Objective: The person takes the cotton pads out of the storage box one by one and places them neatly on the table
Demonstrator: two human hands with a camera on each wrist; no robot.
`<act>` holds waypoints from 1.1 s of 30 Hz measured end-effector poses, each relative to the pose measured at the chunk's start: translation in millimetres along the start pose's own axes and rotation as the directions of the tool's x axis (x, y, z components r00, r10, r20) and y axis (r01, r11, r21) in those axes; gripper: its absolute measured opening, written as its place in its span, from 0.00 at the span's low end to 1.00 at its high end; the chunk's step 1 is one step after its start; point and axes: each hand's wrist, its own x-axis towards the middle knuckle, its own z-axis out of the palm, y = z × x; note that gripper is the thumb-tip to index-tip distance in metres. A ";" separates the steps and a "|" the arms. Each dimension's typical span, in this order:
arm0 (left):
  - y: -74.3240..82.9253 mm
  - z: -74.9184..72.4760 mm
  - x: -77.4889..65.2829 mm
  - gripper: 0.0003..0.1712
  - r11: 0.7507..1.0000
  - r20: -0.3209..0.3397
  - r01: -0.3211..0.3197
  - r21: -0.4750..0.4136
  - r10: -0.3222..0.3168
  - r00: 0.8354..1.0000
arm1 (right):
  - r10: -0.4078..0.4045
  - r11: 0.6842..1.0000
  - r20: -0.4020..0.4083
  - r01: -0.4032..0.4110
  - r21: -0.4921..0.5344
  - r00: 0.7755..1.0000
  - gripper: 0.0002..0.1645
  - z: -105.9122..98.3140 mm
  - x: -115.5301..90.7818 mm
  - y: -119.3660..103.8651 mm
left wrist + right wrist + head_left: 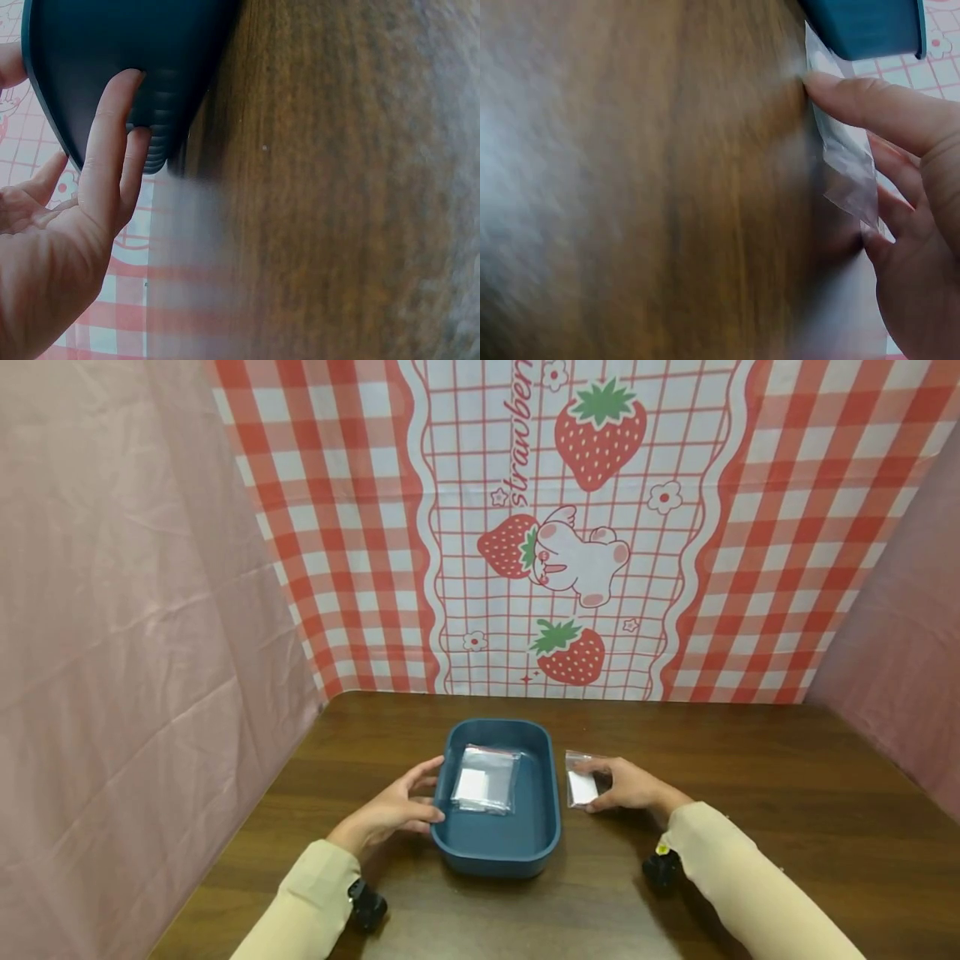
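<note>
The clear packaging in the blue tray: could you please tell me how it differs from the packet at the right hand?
The clear packaging lies untouched inside the blue tray, while the packet is outside it, gripped by the right hand. The packaging also looks wider than the visible part of the packet. Both include see-through plastic.

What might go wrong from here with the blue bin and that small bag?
The small clear bag looks thin and might slip from the right hand. The left hand touches the blue bin, so a push could slide it. The clear bags inside might then shift.
</note>
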 end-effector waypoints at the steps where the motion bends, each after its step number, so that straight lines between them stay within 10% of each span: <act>1: 0.3 0.3 -0.1 0.50 1.000 0.002 0.000 0.002 0.000 1.000 | -0.004 1.000 0.012 0.004 -0.009 1.000 0.40 -1.3 -0.4 0.6; 13: -0.6 0.7 0.7 0.51 1.000 0.003 -0.010 -0.002 0.010 1.000 | -0.011 1.000 0.019 0.011 0.000 1.000 0.43 -8.2 -2.9 3.2; 33: -0.1 0.4 0.7 0.50 1.000 0.000 -0.008 0.001 0.008 1.000 | 0.073 0.962 -0.222 -0.010 0.272 0.972 0.40 -16.0 17.4 -38.4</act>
